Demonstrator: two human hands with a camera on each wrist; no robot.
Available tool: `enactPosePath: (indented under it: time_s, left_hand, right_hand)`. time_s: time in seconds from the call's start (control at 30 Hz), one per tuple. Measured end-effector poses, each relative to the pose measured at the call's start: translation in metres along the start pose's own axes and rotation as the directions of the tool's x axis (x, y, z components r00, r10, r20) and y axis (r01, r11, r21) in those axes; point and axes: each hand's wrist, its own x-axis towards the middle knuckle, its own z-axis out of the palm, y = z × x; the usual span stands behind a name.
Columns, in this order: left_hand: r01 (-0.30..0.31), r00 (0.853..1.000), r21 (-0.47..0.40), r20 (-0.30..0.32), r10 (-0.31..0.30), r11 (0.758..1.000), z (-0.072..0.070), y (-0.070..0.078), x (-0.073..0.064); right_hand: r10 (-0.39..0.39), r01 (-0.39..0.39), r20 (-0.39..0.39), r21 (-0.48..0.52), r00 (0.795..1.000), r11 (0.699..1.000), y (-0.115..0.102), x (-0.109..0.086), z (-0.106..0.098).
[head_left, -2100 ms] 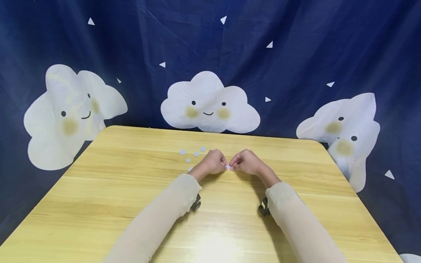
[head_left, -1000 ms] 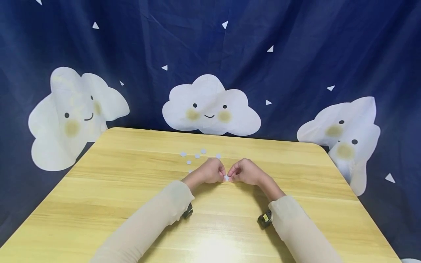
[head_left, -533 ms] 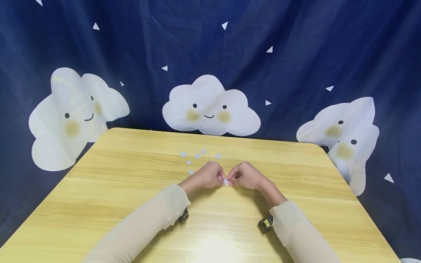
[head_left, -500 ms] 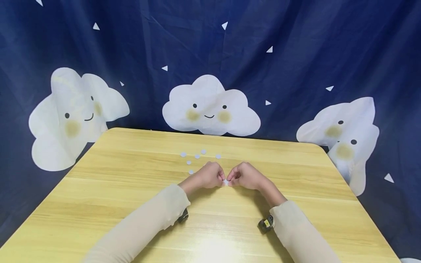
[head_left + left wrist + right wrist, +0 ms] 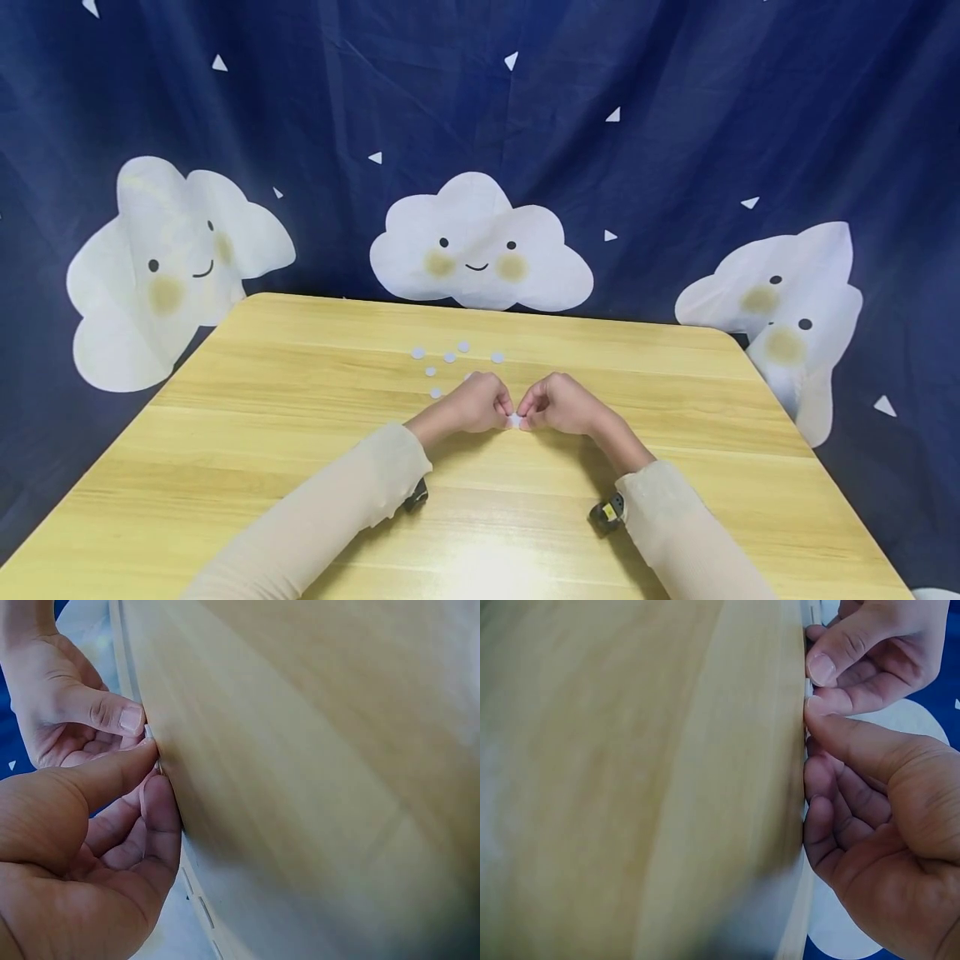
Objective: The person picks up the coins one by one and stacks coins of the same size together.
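Observation:
A small white disc (image 5: pixel 515 422) lies at table level between the fingertips of both hands. My left hand (image 5: pixel 480 403) pinches its left side with thumb and finger. From the other side my right hand (image 5: pixel 561 404) pinches it the same way. In the left wrist view only a thin pale edge of the disc (image 5: pixel 148 731) shows between the thumbs. The right wrist view also gives a narrow white edge of the disc (image 5: pixel 808 687), most of it covered by fingers. Whether it is one piece or several stacked, I cannot tell.
Several loose white discs (image 5: pixel 450 357) lie flat behind and left of the hands, one partly hidden by the left hand. The wooden table (image 5: pixel 262 417) extends on all sides. A dark blue curtain (image 5: pixel 330 100) with white clouds hangs behind its far edge.
Both hands have come a little nearer to me along the table, still holding the white disc between them. A loose disc formerly hidden behind the left hand now shows. In the last half second they barely move.

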Motion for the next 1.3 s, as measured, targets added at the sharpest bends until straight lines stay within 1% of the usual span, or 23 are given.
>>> enactPosePath:
  time_s: [0.13, 0.23, 0.33, 0.5, 0.63, 0.73, 0.87, 1.1, 1.23, 1.3]
  left_hand:
    - [-0.017, 1.000, 0.011, -0.002, 0.017, 1.000, -0.002, -0.003, 0.001]
    - [-0.037, 0.999, 0.010, -0.006, 0.037, 0.999, -0.006, -0.006, 0.001]
    - [-0.052, 0.999, -0.011, -0.010, 0.052, 0.999, -0.012, -0.012, 0.000]
    - [-0.046, 0.997, -0.039, -0.061, 0.044, 0.998, -0.026, -0.027, 0.001]
    - [-0.024, 0.994, -0.035, -0.110, 0.020, 0.999, -0.044, -0.040, 0.000]
    - [-0.018, 0.989, -0.052, -0.146, 0.011, 0.998, -0.057, -0.052, 0.000]
    - [0.003, 0.980, -0.068, -0.196, -0.017, 0.998, -0.070, -0.068, 0.000]
    - [0.080, 0.966, -0.083, -0.239, -0.098, 0.993, -0.084, -0.088, -0.002]
    - [0.106, 0.959, -0.058, -0.259, -0.118, 0.993, -0.088, -0.098, 0.000]
    - [0.116, 0.957, -0.050, -0.261, -0.125, 0.992, -0.089, -0.102, 0.000]
  right_hand:
    - [-0.008, 0.008, 0.003, 0.000, 1.000, 1.000, -0.001, -0.001, -0.001]
    - [-0.005, 0.005, 0.002, 0.002, 1.000, 1.000, -0.001, 0.000, -0.001]
    - [0.006, -0.006, 0.003, 0.001, 1.000, 1.000, -0.002, -0.001, -0.001]
    - [0.007, -0.007, 0.000, -0.012, 1.000, 1.000, -0.003, 0.000, 0.000]
    - [0.018, -0.018, 0.000, -0.006, 1.000, 1.000, -0.002, 0.001, 0.001]
    - [0.030, -0.030, -0.001, 0.000, 1.000, 1.000, -0.001, 0.001, 0.001]
    - [0.034, -0.034, 0.001, -0.001, 0.999, 0.999, -0.002, 0.000, 0.001]
    - [0.028, -0.028, 0.009, -0.008, 1.000, 1.000, -0.002, 0.000, 0.000]
    - [0.026, -0.026, 0.013, -0.011, 1.000, 1.000, -0.002, 0.001, 0.000]
    - [0.022, -0.022, 0.016, -0.011, 1.000, 1.000, -0.001, 0.002, 0.000]
